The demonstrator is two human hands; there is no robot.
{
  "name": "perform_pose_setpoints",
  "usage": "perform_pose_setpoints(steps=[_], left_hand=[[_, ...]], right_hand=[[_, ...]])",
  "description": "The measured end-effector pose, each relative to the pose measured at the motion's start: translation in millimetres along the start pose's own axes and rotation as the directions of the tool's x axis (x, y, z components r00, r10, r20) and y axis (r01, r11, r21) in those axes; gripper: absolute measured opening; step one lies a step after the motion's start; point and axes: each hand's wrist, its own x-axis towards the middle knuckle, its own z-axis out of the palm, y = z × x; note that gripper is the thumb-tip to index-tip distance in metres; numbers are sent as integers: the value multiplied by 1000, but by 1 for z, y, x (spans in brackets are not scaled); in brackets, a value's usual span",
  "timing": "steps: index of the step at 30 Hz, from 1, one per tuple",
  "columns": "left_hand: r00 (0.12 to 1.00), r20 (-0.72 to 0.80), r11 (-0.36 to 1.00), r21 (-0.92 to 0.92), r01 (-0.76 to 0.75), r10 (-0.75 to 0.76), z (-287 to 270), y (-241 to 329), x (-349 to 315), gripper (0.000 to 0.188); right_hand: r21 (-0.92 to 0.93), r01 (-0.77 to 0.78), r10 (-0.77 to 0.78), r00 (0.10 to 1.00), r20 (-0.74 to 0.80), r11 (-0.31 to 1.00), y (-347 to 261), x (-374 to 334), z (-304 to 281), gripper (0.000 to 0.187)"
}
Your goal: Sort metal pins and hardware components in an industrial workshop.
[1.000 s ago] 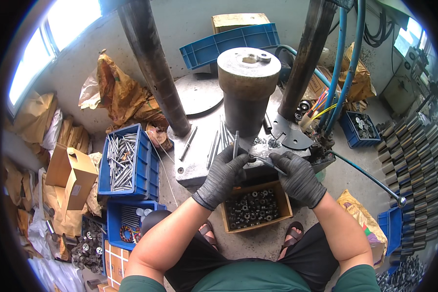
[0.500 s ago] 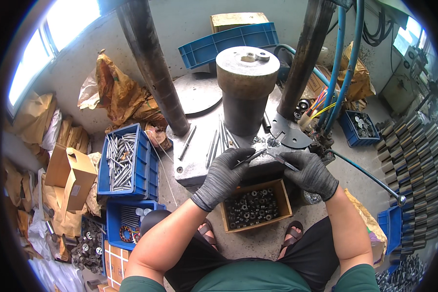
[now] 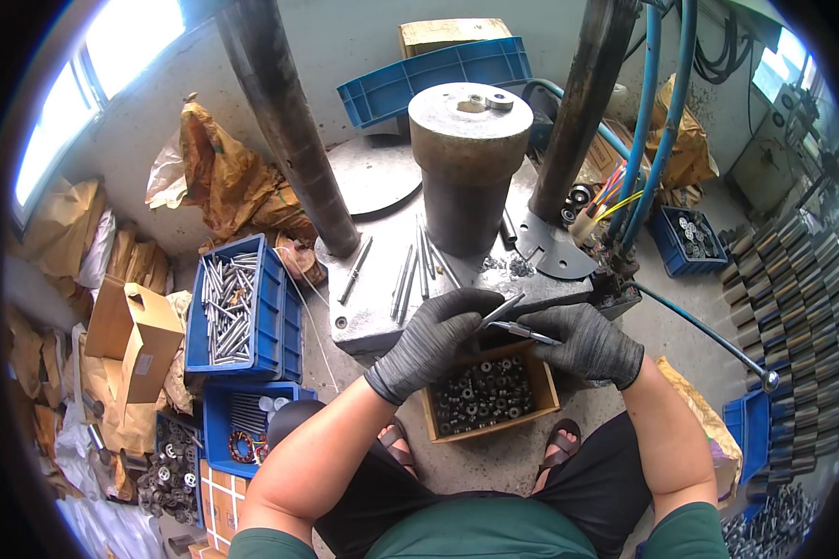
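Note:
Both my hands wear dark grey gloves and meet above a box at the front of a metal machine bed (image 3: 378, 307). My left hand (image 3: 431, 337) is closed on a short steel shaft (image 3: 503, 310), whose end sticks out up to the right. Pinched in my right hand (image 3: 589, 343) is a slim, silver, pen-like tool (image 3: 526, 332); its thin end points left, close below the shaft. Whether the two touch, I cannot tell. Several loose steel shafts (image 3: 405, 284) lie on the bed beyond my left hand. Metal shavings (image 3: 508, 267) and a notched flat plate (image 3: 561, 256) lie farther right.
A thick steel cylinder (image 3: 471, 158) stands on the bed between two dark columns (image 3: 289, 130) (image 3: 587, 102). Below my hands is a box of small dark rings (image 3: 491, 396). Blue crates (image 3: 284, 317) stand at left, stacked metal tubes (image 3: 797, 326) at right.
Both hands have come lower and nearer to me, off the bed's front edge. The tool in my right hand now lies closer to level, and the shaft sits just above it.

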Motion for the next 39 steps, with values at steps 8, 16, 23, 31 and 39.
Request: perform_pose_setpoints(steps=[8, 16, 23, 31, 39], left_hand=[[997, 33, 990, -117, 78, -75, -2, 3, 2, 45], [989, 65, 954, -265, 143, -130, 0, 11, 3, 56], [989, 91, 893, -426, 145, -117, -3, 2, 5, 60], [993, 73, 929, -351, 116, -97, -14, 0, 6, 53], [983, -175, 982, 188, -18, 51, -45, 12, 2, 53]], right_hand=[[-3, 39, -39, 999, 0, 999, 7, 2, 5, 43], [-85, 38, -37, 999, 13, 996, 3, 3, 6, 43], [-209, 174, -187, 981, -44, 962, 7, 8, 10, 44], [509, -447, 237, 874, 424, 735, -7, 3, 14, 47], [553, -249, 201, 969, 147, 795, 2, 5, 17, 45]])
